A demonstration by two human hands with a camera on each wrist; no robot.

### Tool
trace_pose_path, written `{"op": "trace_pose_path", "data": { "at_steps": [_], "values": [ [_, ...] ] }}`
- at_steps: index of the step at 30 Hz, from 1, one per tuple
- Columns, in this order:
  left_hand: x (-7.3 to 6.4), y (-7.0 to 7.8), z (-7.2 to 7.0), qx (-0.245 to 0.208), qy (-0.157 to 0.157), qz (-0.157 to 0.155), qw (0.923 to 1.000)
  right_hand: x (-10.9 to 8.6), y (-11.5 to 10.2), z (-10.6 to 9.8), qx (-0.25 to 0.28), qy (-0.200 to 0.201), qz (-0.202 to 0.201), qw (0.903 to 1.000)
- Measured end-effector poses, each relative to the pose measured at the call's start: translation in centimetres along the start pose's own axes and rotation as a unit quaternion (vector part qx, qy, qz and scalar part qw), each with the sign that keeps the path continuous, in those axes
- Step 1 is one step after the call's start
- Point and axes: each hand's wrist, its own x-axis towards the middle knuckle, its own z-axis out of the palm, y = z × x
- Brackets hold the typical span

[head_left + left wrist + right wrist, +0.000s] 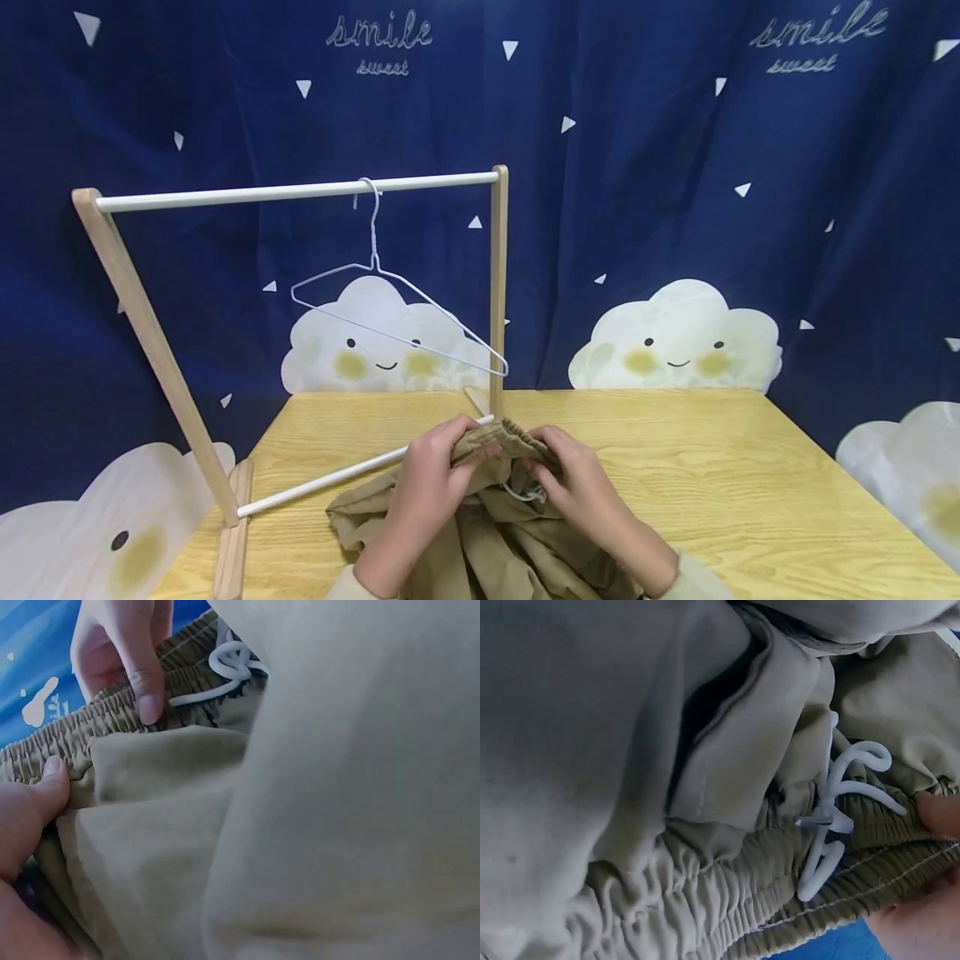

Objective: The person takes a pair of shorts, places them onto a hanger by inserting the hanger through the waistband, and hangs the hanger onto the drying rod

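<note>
Khaki trousers [480, 533] with a gathered elastic waistband [97, 720] lie bunched on the table, waistband raised toward the rack. A white drawstring [832, 802], tied in a bow, hangs at the front of the band. My left hand [431, 475] pinches the waistband on the left, its thumb on the near side. On the right side, my right hand [581, 479] grips the same band, thumb against the cloth near the drawstring. In the left wrist view both thumbs press the gathered fabric. Folds of cloth hide much of both wrist views.
A wooden rack [150, 333] with white rods stands at the left of the wooden table [712, 467]. One white wire hanger [375, 242] hangs from its top rod. Behind is a dark blue curtain [637, 192] printed with clouds and triangles.
</note>
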Motion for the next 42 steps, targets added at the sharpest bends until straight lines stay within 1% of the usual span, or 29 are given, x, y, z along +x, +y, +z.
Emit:
{"op": "trace_pose_path", "data": {
  "at_steps": [5,9,11,14,18,20,22,26,30,33,36,39,42],
  "values": [
    [0.1,-0.2,0.0,0.019,0.013,-0.025,0.9994,0.2,0.2,-0.4,-0.019,0.012,-0.006,0.9997],
    [0.3,-0.2,-0.2,0.037,0.018,-0.039,0.9984,1.1,0.1,-1.2,-0.029,0.031,-0.023,0.9988],
    [0.3,-0.2,-0.3,0.041,0.018,-0.04,0.9982,1.8,0.1,-1.9,-0.03,0.042,-0.037,0.998],
    [0.4,-0.2,-0.4,0.041,0.02,-0.034,0.9984,3.0,-0.1,-3.1,-0.036,0.05,-0.072,0.9955],
    [0.6,0.1,-0.5,0.025,0.02,-0.031,0.999,4.8,-0.7,-4.8,-0.06,0.052,-0.121,0.9894],
    [0.7,0.3,-0.5,0.017,0.018,-0.033,0.9991,5.7,-1.3,-5.6,-0.073,0.054,-0.136,0.9865],
    [0.9,0.6,-0.5,0.014,0.018,-0.034,0.9992,6.3,-1.7,-6.3,-0.084,0.057,-0.143,0.9845],
    [1.0,1.0,-0.7,0.013,0.016,-0.035,0.9992,7.0,-2.4,-7.2,-0.093,0.063,-0.157,0.9811],
    [0.8,0.7,-0.9,0.012,0.009,-0.038,0.9992,6.7,-2.4,-6.9,-0.086,0.051,-0.157,0.9825],
    [0.4,0.0,-1.1,0.027,-0.002,-0.055,0.9981,6.0,-2.0,-6.1,-0.08,0.039,-0.144,0.9855],
    [-0.2,-0.9,-1.2,0.047,-0.011,-0.082,0.9954,5.0,-1.6,-4.9,-0.076,0.027,-0.128,0.9885],
    [-0.6,-1.6,-1.3,0.056,-0.004,-0.099,0.9935,4.1,-1.3,-3.6,-0.064,0.004,-0.114,0.9915],
    [-0.9,-2.1,-1.4,0.055,0.012,-0.099,0.9935,3.4,-1.0,-2.5,-0.049,-0.024,-0.109,0.9925]
  ]
}}
